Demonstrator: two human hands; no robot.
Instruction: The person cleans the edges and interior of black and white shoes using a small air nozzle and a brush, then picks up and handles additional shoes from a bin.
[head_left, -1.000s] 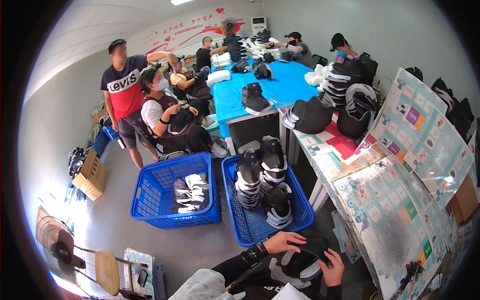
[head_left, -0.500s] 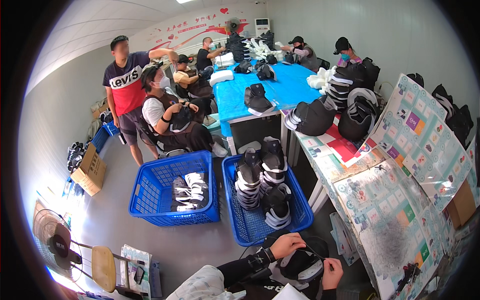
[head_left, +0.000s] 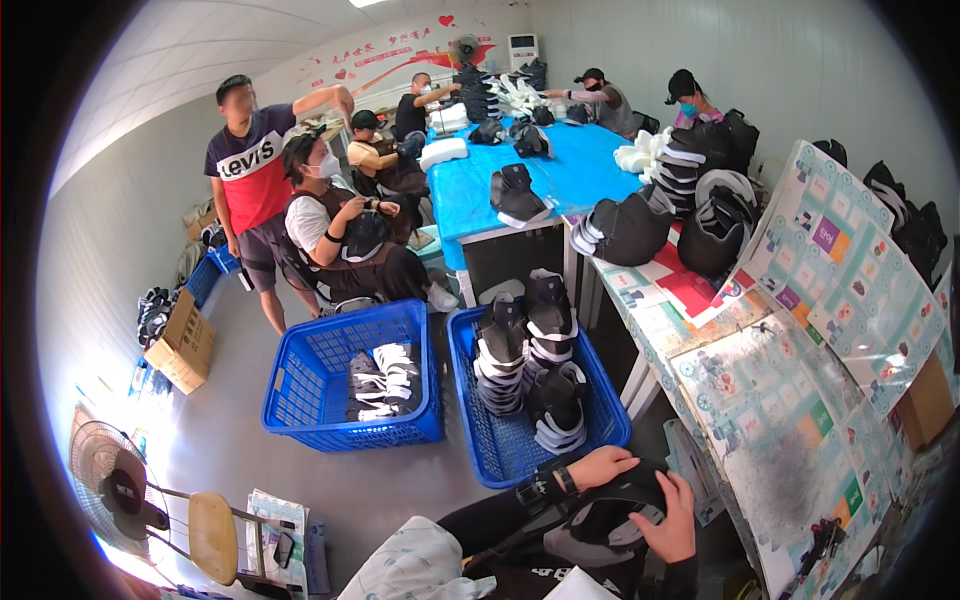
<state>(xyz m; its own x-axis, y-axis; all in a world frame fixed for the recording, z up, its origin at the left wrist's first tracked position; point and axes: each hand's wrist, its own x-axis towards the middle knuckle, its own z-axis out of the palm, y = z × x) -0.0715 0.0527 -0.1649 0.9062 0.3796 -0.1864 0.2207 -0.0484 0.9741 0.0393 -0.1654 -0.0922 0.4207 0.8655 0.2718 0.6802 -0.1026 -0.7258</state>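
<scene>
A black cap (head_left: 612, 515) with grey parts lies in my lap, at the lower edge of the view. My left hand (head_left: 602, 466) grips its far edge, fingers bent over the black fabric. My right hand (head_left: 670, 518) holds the right side of it, thumb on the near side and fingers over the rim. Part of the cap is hidden by both hands. Just beyond it, a blue basket (head_left: 488, 462) holds stacks of black caps (head_left: 503, 340) with light brims.
Another blue basket (head_left: 285, 428) with caps stands to the left. A cluttered worktable (head_left: 740, 430) runs along my right. Beyond is a blue-covered table (head_left: 590, 165) with several people around it. A fan (head_left: 115, 480) and a stool (head_left: 210, 535) stand at lower left.
The thin black strip stretched between my hands no longer shows. My left hand has moved slightly right and up; my right hand has risen onto the cap's edge.
</scene>
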